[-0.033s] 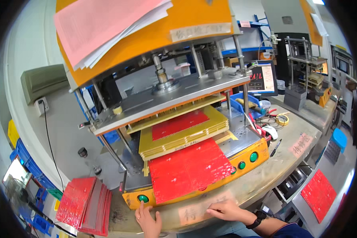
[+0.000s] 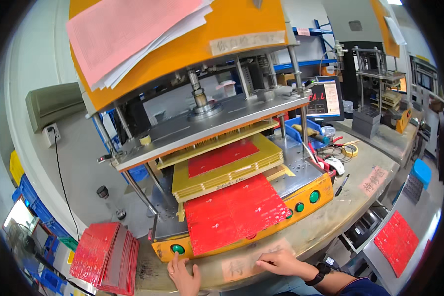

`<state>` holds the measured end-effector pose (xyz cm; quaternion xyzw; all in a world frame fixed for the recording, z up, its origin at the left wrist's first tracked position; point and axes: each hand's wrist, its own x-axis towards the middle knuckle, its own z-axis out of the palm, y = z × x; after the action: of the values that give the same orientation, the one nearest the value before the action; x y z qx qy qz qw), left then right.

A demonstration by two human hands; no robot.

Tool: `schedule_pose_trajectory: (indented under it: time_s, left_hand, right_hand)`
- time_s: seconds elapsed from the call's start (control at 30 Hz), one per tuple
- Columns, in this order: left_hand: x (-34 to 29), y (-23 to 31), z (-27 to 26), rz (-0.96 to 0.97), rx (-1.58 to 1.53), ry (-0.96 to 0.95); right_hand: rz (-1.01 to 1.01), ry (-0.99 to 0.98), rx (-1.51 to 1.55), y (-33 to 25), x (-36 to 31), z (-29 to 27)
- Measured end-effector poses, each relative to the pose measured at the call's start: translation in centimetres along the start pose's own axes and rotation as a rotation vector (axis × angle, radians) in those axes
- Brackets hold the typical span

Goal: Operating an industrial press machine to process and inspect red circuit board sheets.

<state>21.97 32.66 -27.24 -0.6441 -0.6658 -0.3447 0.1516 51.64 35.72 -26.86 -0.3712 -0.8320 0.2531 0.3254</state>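
Bench press with two-handed operator: between the preceding view and the present one, almost nothing has changed beyond a slight shift of viewpoint, so the arrangement of boards and hands is essentially preserved. The left hand (image 2: 183, 277) lies at the front edge of the desk (image 2: 325, 217), its index fingertip at the lower rim of the left green push button (image 2: 177, 249); whether the button is depressed cannot be told. Its grip is apart and empty. The right hand (image 2: 279, 261) is held over the desk's front edge beside a paper label (image 2: 232, 269), its grip together, fingers curled, with no object visible. A large red circuit panel (image 2: 237, 212) projects over the press's orange front panel (image 2: 308, 197), its rear edge meeting the layered yellow fixture (image 2: 232, 180). A second red panel (image 2: 224, 157) lies on top of that fixture, beneath the pin-studded yellow plate (image 2: 182, 157), which remains raised and apart; the preserved gap indicates no clear closure. A stack of red panels (image 2: 93, 251) leans near the desk's left front corner.
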Motion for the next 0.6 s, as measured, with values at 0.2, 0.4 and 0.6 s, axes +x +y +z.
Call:
schedule_pose_trajectory:
  time_s: [0.2,0.4,0.6]
  left_hand:
    - [-0.5,-0.5,0.3,-0.006,-0.004,0.019]
    - [-0.5,-0.9,0.2,0.023,-0.063,0.054]
    - [-0.7,-1.0,0.3,0.033,-0.031,0.045]
  right_hand:
    - [0.114,0.012,0.257,1.0,3.5,1.3]
    - [0.363,0.038,0.608,1.0,5.8,2.1]
    - [0.327,0.093,0.5,0.7,6.1,1.9]
